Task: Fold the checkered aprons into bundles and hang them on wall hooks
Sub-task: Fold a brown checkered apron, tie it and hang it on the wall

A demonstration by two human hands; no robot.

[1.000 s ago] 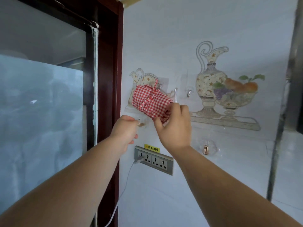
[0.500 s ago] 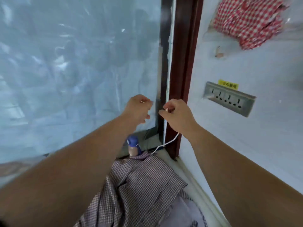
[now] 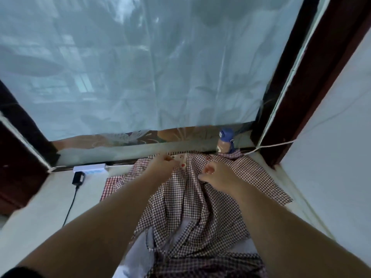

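A pale counter [image 3: 40, 207] runs beneath a film-covered window [image 3: 140, 67]. The checkered apron [image 3: 190, 207] lies crumpled toward its back right corner. The right hand [image 3: 218, 175] grips the cloth with curled fingers. The left hand [image 3: 162, 164] is at the apron's far edge, fingers too blurred to tell.

Maroon-and-white checked apron [image 3: 200, 207], blue-capped bottle [image 3: 225, 140], black plug [image 3: 78, 178].

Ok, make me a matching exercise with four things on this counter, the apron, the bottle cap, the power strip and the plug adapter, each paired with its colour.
Things:
1. checkered apron
2. bottle cap
3. power strip
4. plug adapter

Colours:
a. white
b. black
c. blue
d. dark red and white

Pairs: 1-d, 2-c, 3-a, 4-b.
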